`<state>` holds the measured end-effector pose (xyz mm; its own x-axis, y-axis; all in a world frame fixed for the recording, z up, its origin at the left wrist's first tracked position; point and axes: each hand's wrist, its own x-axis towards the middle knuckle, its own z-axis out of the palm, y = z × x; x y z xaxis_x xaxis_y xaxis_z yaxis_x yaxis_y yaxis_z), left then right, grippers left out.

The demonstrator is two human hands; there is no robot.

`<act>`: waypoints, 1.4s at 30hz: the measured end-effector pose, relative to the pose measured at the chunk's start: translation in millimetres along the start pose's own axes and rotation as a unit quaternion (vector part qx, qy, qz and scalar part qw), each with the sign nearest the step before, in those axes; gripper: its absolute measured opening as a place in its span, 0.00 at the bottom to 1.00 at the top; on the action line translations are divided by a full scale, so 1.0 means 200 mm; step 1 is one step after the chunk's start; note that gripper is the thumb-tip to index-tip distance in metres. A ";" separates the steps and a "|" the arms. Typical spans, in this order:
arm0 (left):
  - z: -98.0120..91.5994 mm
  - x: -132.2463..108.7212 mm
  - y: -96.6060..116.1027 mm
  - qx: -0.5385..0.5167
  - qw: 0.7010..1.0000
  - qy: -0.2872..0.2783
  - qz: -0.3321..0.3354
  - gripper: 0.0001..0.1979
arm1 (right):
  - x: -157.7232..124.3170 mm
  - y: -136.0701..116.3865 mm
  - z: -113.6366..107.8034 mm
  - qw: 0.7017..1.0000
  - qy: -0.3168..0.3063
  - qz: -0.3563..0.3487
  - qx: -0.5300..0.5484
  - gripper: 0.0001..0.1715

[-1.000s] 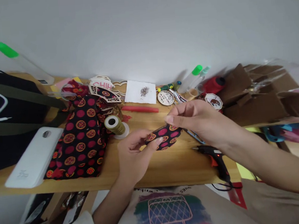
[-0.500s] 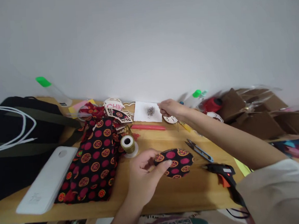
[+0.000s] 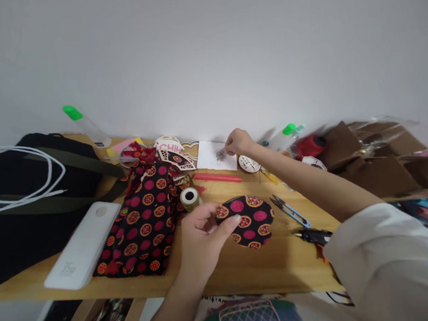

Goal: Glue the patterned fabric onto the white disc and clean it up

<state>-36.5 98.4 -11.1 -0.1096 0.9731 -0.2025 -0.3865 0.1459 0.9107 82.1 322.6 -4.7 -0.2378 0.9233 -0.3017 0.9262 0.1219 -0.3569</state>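
Observation:
My left hand (image 3: 201, 235) pinches a round black fabric piece (image 3: 254, 229) with magenta and orange circles by its left edge, above the table. At the back, my right hand (image 3: 239, 142) reaches to a small pile of dark bits (image 3: 221, 154) on a sheet of white paper (image 3: 206, 153). Its fingertips are pinched together at the pile; what they hold, if anything, is too small to make out. Just right of the paper lies a white disc with writing (image 3: 250, 164). A spool (image 3: 189, 198) stands behind my left hand, partly covered by it.
Matching fabric (image 3: 145, 225) and a white power bank (image 3: 82, 247) lie at left, beside a black bag (image 3: 25, 205). Thread snips (image 3: 291, 211) and a glue gun (image 3: 312, 236) lie under my right arm. A red stick (image 3: 217, 178) lies before the paper; cardboard boxes (image 3: 378, 177) stand right.
My right hand has moved from the paper's right edge onto the pile. My left hand still holds the fabric piece. The view has shifted slightly.

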 end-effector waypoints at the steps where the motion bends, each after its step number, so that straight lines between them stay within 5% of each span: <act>1: 0.00 0.00 0.00 0.000 1.000 0.002 0.001 0.08 | 0.00 0.00 -0.01 1.000 -0.013 0.006 -0.004 0.20; 17: 0.02 0.00 -0.01 0.050 0.999 -0.012 -0.013 0.09 | 0.06 -0.01 -0.04 0.995 -0.087 -0.023 -0.043 0.20; 35: 0.02 -0.01 0.01 0.007 1.000 -0.006 -0.019 0.07 | 0.05 0.00 -0.06 0.983 -0.025 -0.109 -0.147 0.18; 42: 0.01 0.01 -0.01 -0.054 0.997 0.035 0.030 0.07 | 0.04 0.02 -0.03 0.983 0.019 -0.085 -0.161 0.19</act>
<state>-34.0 100.3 -11.5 -0.1976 0.9642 -0.1767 -0.4736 0.0639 0.8784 85.1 333.1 -3.1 -0.3922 0.8918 -0.2256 0.9199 0.3796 -0.0990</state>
